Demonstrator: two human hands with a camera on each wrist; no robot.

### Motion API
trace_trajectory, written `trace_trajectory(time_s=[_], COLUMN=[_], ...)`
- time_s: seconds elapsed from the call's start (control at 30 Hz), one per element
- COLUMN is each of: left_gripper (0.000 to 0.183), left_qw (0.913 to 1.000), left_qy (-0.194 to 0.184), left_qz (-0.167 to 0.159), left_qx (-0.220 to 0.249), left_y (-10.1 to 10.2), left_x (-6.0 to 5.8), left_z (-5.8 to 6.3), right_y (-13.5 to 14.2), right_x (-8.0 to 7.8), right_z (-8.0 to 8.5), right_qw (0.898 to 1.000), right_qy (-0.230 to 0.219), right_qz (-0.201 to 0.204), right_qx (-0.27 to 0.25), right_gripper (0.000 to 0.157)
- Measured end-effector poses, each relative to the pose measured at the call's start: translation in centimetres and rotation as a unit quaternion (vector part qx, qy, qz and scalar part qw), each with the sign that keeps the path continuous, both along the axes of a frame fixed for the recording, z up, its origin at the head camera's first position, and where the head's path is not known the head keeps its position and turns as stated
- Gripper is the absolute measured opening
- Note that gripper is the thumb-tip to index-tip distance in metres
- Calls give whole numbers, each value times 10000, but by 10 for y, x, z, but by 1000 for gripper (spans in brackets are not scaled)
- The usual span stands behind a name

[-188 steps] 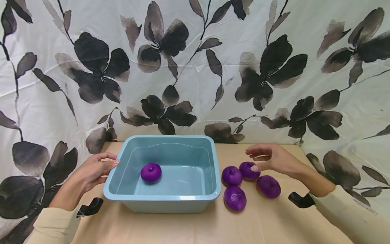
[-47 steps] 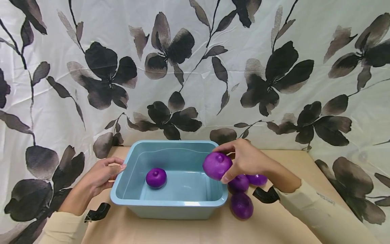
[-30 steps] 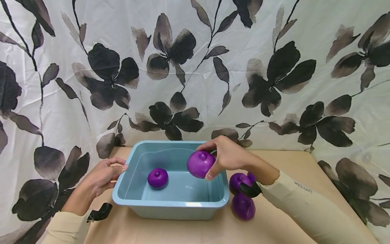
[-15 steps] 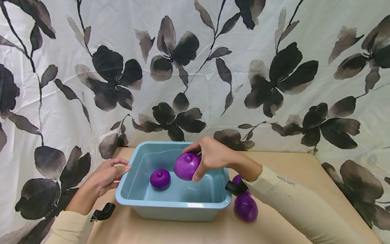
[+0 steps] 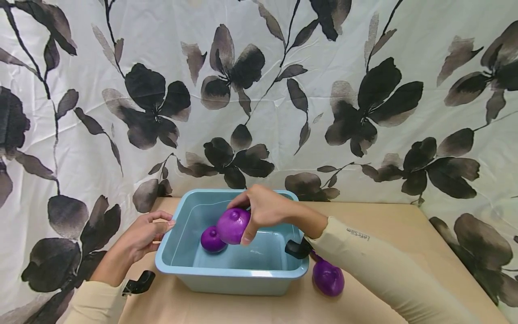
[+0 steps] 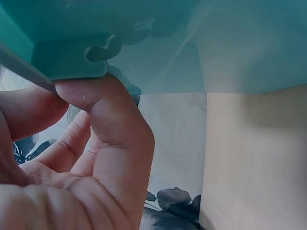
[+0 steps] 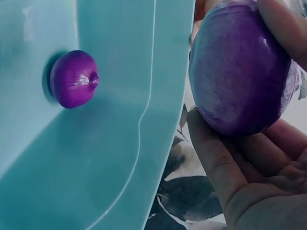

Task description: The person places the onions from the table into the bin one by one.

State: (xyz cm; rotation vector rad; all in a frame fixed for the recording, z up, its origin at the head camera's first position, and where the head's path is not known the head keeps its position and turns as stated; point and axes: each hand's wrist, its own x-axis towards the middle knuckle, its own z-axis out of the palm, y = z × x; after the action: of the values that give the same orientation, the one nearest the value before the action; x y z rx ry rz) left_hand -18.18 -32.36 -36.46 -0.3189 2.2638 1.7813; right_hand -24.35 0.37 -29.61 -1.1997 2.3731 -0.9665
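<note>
My right hand [image 5: 265, 207] grips a purple onion [image 5: 234, 226] between thumb and fingers above the inside of a light blue plastic basin [image 5: 226, 271]. Another purple onion [image 5: 211, 243] sits on the basin floor toward the left, partly overlapped by the held one in the head view. The right wrist view shows the held onion [image 7: 240, 67] up close and the lower onion [image 7: 74, 79] apart from it. At the basin's left rim, my left hand [image 5: 141, 234] pinches the edge; its thumb [image 6: 120, 120] presses up under the lip in the left wrist view.
A purple onion [image 5: 328, 278] lies on the tan tabletop [image 5: 384, 234] right of the basin, with my right sleeve [image 5: 364, 261] over the space behind it, hiding other onions there. A white floral cloth [image 5: 299, 135] hangs behind the table.
My right hand has picked up an onion from the group at the right and carried it left over the basin, toward the onion inside. My left hand stays at the rim.
</note>
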Motion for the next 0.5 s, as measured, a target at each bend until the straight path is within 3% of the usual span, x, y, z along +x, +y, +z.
trace_trajectory(time_s=[0.27,0.5], left_gripper=[29,26], left_qw=[9999,10000], left_qy=[36,9], left_qz=[9,15], left_qx=[105,74], left_y=[2,1], left_x=[-2,-1], left_z=[2,4], right_y=[-15,-31], right_x=[-5,-12], right_z=[-4,-12], right_qw=[9999,9993], right_qy=[-108,-88], right_qz=[62,375], right_qx=[4,-28], right_gripper=[72,74])
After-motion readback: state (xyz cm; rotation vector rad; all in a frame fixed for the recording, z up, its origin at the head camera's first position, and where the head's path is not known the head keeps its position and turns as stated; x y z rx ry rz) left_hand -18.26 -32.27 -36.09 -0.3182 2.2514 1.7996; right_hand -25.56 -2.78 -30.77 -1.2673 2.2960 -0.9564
